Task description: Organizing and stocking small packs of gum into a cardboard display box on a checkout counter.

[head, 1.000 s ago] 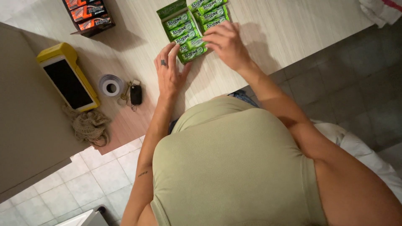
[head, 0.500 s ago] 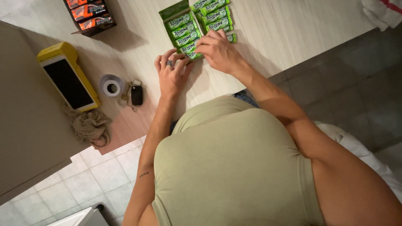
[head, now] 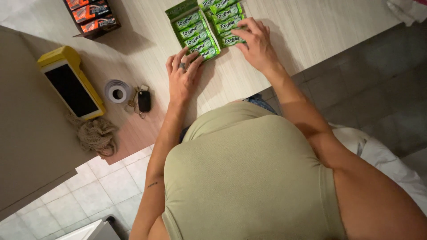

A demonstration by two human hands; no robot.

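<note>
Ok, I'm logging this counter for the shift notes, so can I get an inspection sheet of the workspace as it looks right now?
Surface: pale wood-grain counter, lit from above.
Job's things: open green carton with green packs in a row; a second stack of green packs beside it.
Clutter: dark box of orange packs, yellow-edged handheld terminal, paper roll, black key fob, bundle of twine.
Hands: left hand fingertips at the carton's near end; right hand flat on the second stack.
Cables: nothing seen.
Surroundings: white floor tiles, grey tiles, white cloth at the far corner.
</note>
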